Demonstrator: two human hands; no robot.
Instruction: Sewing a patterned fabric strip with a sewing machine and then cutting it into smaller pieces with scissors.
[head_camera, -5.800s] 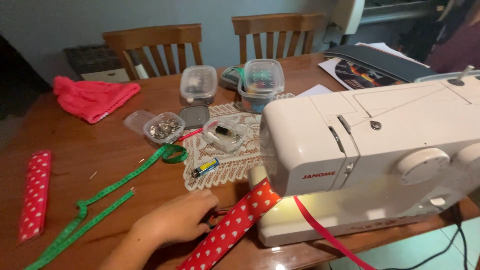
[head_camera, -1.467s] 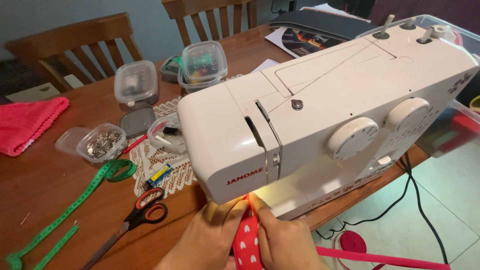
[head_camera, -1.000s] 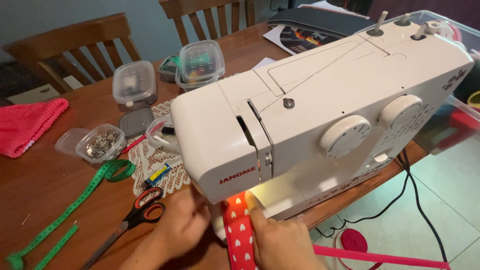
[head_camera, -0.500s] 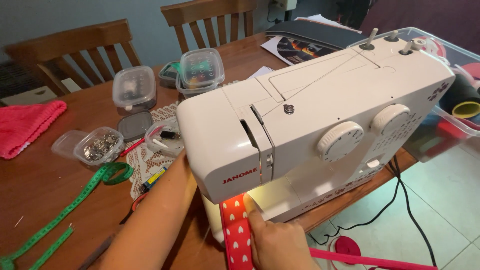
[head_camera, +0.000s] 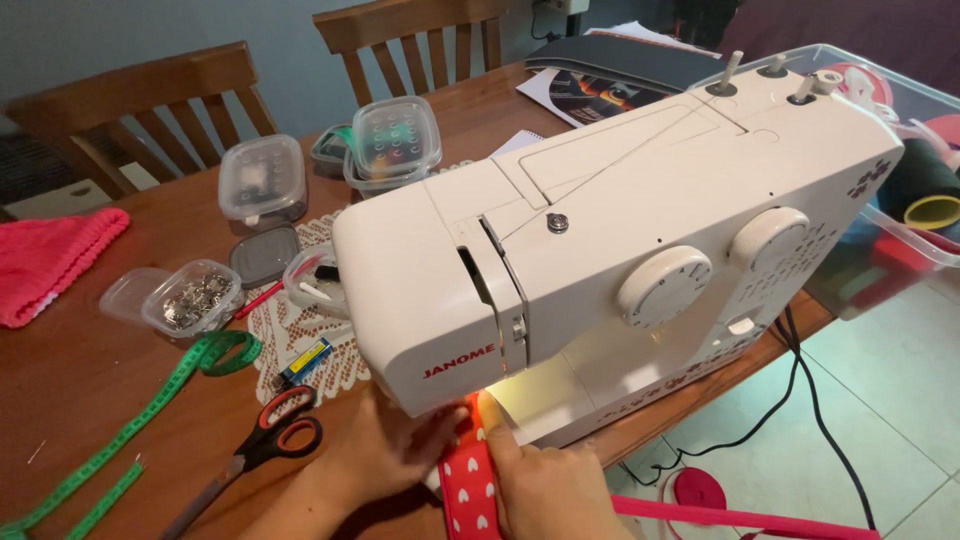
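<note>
A white sewing machine (head_camera: 640, 220) stands on the brown wooden table (head_camera: 70, 380), its lamp lit underneath. A red ribbon with white hearts (head_camera: 470, 485) runs under its head. My left hand (head_camera: 385, 455) presses on the ribbon's left side, fingertips under the machine. My right hand (head_camera: 545, 490) lies flat on the ribbon's right edge, forefinger pointing toward the lit needle area. The needle itself is hidden by the machine's head.
Black scissors with red handles (head_camera: 255, 450) lie left of my left hand. A green measuring tape (head_camera: 150, 410), small clear plastic boxes (head_camera: 262, 180), a lace doily (head_camera: 290, 330), a pink knitted piece (head_camera: 45, 260) and two chairs are beyond. A clear bin (head_camera: 900, 240) sits right.
My left arm, which half a second ago reached past the machine's left side, has come back; the left hand now rests on the ribbon in front of the machine. The view has shifted slightly.
</note>
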